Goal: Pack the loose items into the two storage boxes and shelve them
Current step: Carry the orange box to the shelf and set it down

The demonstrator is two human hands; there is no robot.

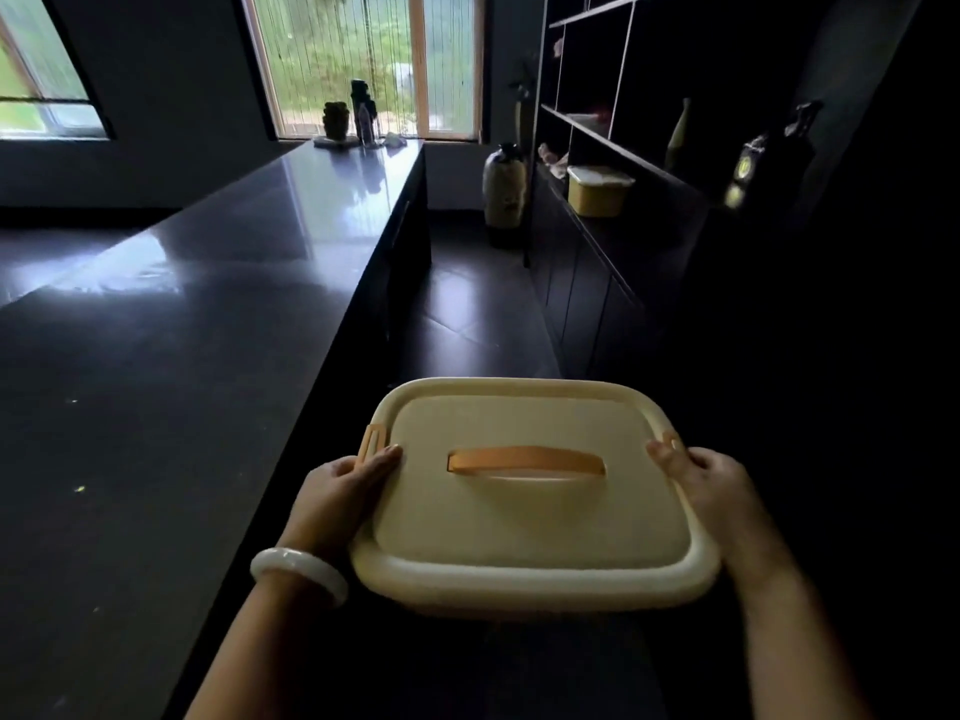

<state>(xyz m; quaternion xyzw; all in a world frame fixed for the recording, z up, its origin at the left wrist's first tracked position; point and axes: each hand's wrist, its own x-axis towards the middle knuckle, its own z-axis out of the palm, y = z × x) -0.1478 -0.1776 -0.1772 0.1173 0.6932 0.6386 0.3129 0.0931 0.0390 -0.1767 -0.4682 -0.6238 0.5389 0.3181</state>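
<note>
A cream storage box (530, 511) with its lid closed is carried in the aisle between the dark counter (182, 330) and the shelf unit (623, 148), left hand (348, 491) and right hand (711, 485) clamped on opposite rims; its rigid, smooth plastic probably carries best gripped by both sides.

I can read no words or numbers anywhere. Dark bottle (768, 157) on shelf unit (613, 142) has pale round mark and small bright patch below it, both too blurry for me to read. Tall jar (504, 187) on floor shows dark smudge on front, no letters I can make out. Cream box (530, 506) lid plain, no label.
</note>
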